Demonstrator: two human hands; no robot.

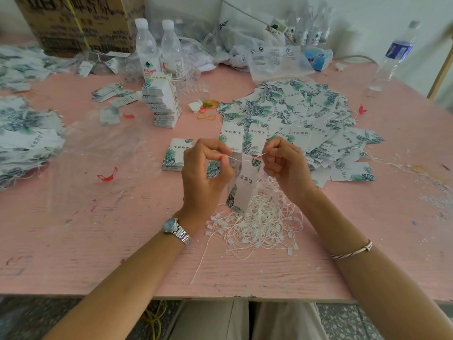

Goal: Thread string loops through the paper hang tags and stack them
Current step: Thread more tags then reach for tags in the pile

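Observation:
A white paper hang tag [241, 187] with green leaf print hangs between my hands above the pink table [98, 241]. My left hand [206, 175] pinches one end of a thin white string [236, 158] at the tag's top. My right hand [284, 165] pinches the other end. Below them lies a tangled pile of white string loops [259, 224]. A small neat stack of tags [175, 155] sits just left of my left hand. A large loose heap of tags [294, 119] spreads behind my right hand.
A tall stack of bundled tags [163, 104] stands at centre back with water bottles [159, 50] behind it. More tag piles [27, 138] lie at the left. A cardboard box [78, 23], plastic bags [274, 57] and another bottle [394, 55] line the back.

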